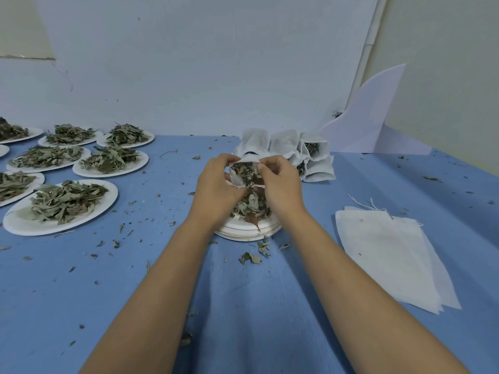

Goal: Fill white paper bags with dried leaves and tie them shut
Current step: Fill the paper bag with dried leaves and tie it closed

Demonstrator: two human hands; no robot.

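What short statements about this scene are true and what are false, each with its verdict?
1. The left hand and the right hand hold a white paper bag above a round white plate. True.
2. The held bag is tied shut. False: its mouth is open, dried leaves showing.
3. The flat stack of empty white bags lies on the person's left. False: it lies on the right.
4. White plates heaped with dried green leaves stand on the left of the blue table. True.

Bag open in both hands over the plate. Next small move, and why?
Probably the right hand tucks the dried leaves deeper into the white bag while the left hand holds its rim: leaves crowd the mouth, and more lie on the paper plate below.
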